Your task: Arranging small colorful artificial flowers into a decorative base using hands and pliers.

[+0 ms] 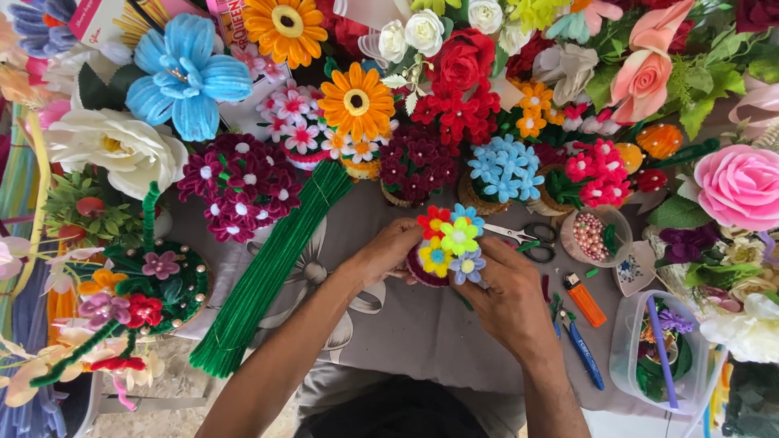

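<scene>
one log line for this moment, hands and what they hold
left hand: holds posy | right hand: holds posy | beside: green stems, scissors, lighter | surface: grey cloth

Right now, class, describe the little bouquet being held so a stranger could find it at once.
Start at the grey cloth in the middle of the flower-crowded table. Both hands meet there: left hand and right hand hold a small bouquet. Unlike the single-colour bunches behind it, it mixes red, yellow, green, blue and lilac flowers.

The small bouquet (448, 243) sits between both hands; a bundle of stems (272, 272) lies to its left, scissors (529, 239) to its right.
</scene>
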